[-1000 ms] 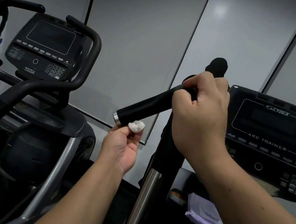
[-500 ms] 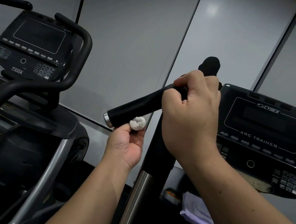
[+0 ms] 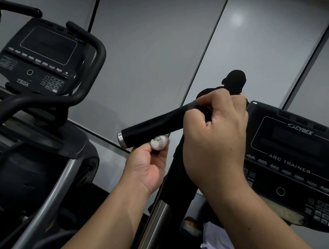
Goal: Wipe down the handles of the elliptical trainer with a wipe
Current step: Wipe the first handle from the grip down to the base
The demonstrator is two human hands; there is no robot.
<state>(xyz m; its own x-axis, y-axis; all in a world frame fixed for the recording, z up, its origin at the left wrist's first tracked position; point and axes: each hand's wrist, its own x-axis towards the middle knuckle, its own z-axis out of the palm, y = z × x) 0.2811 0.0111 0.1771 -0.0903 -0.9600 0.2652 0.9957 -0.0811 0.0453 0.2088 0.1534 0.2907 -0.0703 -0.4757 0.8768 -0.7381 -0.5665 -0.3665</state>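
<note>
Right hand (image 3: 214,141) wrapped around the black handle (image 3: 154,126) partway up its length, fingers curled over the top, steadying it. Left hand (image 3: 146,165) just below the handle's free end, thumb and fingers pinching a small balled white wipe (image 3: 158,142) and pressing it against the underside of the grip, a little in from the silver end cap (image 3: 120,137).

Step in hand, as a judgement: wiping the lower, outer section of this handle, with the stretch under and beyond the right hand probably untouched by the wipe. Next move likely calls for sliding the wipe along and around the grip toward the right hand, then shifting that hand off its spot so the covered part can be reached. Small wad, so little contact area; several passes or an unfolding likely needed. Other handles of the trainer likely to follow.

To the right of the right hand, the console (image 3: 295,164) marked CYBEX ARC TRAINER. Well to the left of the left hand, a second machine (image 3: 40,57) with its own curved bars.
</note>
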